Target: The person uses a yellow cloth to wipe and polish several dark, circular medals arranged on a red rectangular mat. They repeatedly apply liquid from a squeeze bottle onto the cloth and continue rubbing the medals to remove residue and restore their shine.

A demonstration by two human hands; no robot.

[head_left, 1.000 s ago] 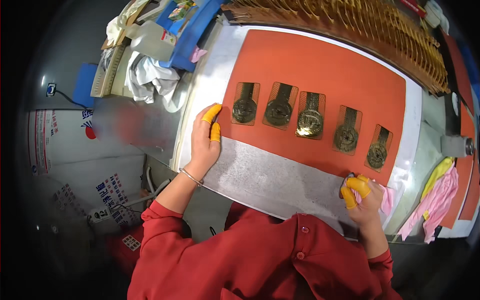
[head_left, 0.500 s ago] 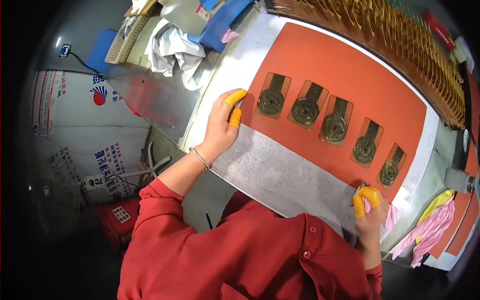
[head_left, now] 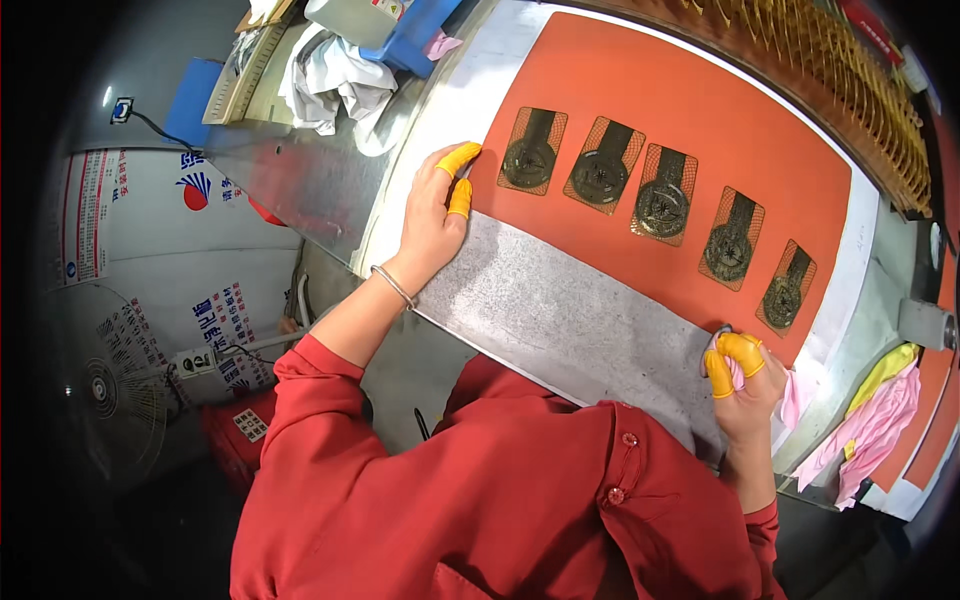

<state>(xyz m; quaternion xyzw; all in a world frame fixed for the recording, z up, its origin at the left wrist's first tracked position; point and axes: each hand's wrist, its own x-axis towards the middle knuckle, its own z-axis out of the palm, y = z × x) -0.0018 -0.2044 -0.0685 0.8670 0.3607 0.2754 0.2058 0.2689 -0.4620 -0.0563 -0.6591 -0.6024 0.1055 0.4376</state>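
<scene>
A large orange sheet (head_left: pixel 640 95) lies on the worktop, bearing several dark rectangular pieces (head_left: pixel 602 166), each with a round patterned disc and a meshed border. My left hand (head_left: pixel 436 215), with yellow finger covers on thumb and forefinger, is at the sheet's front left corner. A greyish sliver shows between those fingers; its kind is unclear. At the front right corner, my right hand (head_left: pixel 748 385), also with yellow covers, is closed on a pink cloth (head_left: pixel 797 395). A small grey edge sticks out by its fingertips.
A speckled grey board (head_left: pixel 560 310) lies in front of the sheet. Brownish hooked strips (head_left: pixel 800 70) line the far right. Pink and yellow cloths (head_left: pixel 880 425) hang at right. White cloth (head_left: pixel 340 85) and a blue bin (head_left: pixel 415 40) are back left; a fan (head_left: pixel 105 390) stands left.
The whole view has shifted, so worktop, sheet and hands sit higher in the picture. Both hands stay at the sheet's front corners with much the same finger pose.
</scene>
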